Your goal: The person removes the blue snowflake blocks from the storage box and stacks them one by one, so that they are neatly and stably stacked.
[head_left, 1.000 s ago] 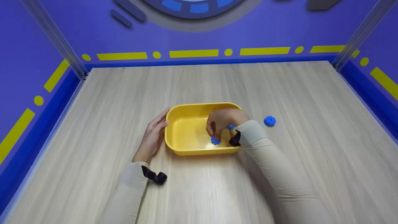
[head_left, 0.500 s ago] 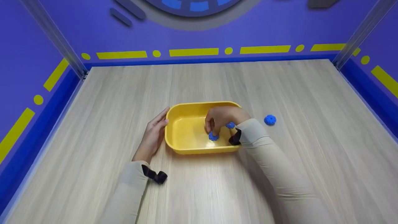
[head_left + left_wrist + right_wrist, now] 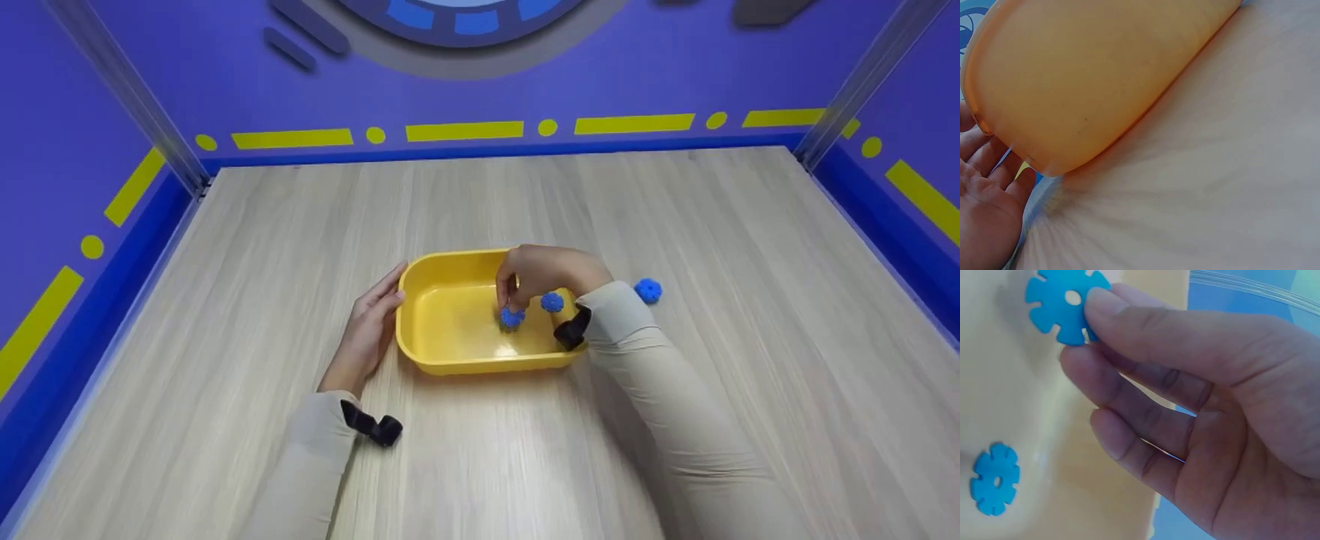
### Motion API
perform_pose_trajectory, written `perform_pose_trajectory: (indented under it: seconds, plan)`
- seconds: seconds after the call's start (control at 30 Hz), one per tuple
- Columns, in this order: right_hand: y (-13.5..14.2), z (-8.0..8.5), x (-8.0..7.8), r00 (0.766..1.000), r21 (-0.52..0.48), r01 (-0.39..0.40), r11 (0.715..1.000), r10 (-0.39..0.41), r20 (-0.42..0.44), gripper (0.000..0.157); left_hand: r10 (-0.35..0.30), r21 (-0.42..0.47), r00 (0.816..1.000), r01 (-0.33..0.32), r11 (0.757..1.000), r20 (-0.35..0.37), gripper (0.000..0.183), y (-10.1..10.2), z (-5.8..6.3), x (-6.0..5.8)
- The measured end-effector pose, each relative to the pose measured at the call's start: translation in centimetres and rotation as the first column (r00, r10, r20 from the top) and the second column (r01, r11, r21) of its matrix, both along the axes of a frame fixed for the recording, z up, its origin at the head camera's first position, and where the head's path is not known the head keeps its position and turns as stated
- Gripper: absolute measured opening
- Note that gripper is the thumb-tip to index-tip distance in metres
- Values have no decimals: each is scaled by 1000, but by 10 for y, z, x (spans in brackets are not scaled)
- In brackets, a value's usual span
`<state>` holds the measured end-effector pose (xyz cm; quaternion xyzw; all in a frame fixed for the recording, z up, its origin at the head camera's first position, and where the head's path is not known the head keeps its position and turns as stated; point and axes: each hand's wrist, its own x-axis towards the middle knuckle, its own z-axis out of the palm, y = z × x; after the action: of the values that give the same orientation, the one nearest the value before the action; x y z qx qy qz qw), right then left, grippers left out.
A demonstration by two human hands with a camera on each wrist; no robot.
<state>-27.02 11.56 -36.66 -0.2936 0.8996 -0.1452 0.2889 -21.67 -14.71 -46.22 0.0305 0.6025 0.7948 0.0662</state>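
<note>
A yellow plastic bin (image 3: 450, 366) stands before me. My left hand (image 3: 366, 324) rests its extended fingers against the bin's left outer wall, thumb at the rim; in the left wrist view the fingers (image 3: 995, 154) lie along that wall. Inside the bin, my right hand (image 3: 541, 271) pinches a blue notched disc (image 3: 512, 319) with a hole in its middle. The right wrist view shows the thumb (image 3: 1107, 305) over the held disc (image 3: 1053, 301) and the other fingers behind or below. A second blue notched disc (image 3: 995, 479) lies in the bin beneath my wrist.
On the table to the bin's right sits a blue notched piece (image 3: 648, 290), close to my right sleeve (image 3: 667, 390). The wood-grain table (image 3: 480, 465) is bounded by blue-purple panels (image 3: 480, 97) at the back and both sides.
My right hand has risen slightly and shifted away from me, and the pinched disc has moved with it toward the bin's middle. The second disc shows more fully. My left hand has stayed put.
</note>
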Motion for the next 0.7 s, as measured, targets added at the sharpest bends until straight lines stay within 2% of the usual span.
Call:
perform_pose_trajectory:
  seconds: [0.37, 0.7]
  plan:
    - [10, 16, 2, 998, -8, 48, 999, -48, -37, 4, 5, -5, 1000, -5, 1000, 10, 52, 1, -1, 1]
    - [31, 26, 3, 995, -110, 30, 994, -40, -92, 8, 3, -8, 1000, -3, 1000, -3, 52, 0, -1, 1]
